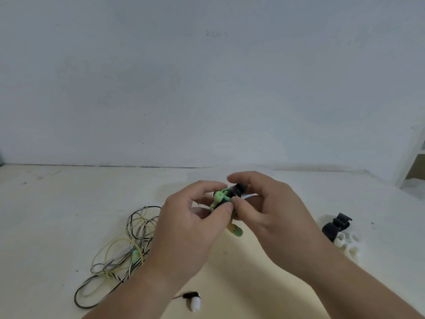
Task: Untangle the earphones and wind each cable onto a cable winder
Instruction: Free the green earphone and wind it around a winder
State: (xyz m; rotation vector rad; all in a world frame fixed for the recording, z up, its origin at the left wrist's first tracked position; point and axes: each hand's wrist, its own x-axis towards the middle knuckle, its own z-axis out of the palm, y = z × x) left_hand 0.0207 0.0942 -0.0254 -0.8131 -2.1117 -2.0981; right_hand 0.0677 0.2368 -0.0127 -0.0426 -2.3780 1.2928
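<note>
Winder (239,188) was pinched between my left hand (188,226) and right hand (271,210), both grips curled on it; tangle (135,252) lay bench-left, nearer my left.

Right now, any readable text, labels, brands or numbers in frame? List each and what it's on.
None legible.
Too blurred to read: faint marks on the wall.
No print discernible on the white tag beside the held black winder, which the right hand grips while the left hand pinches the green earphone.
No markings visible on the spare black winder or white winder on the table.
</note>
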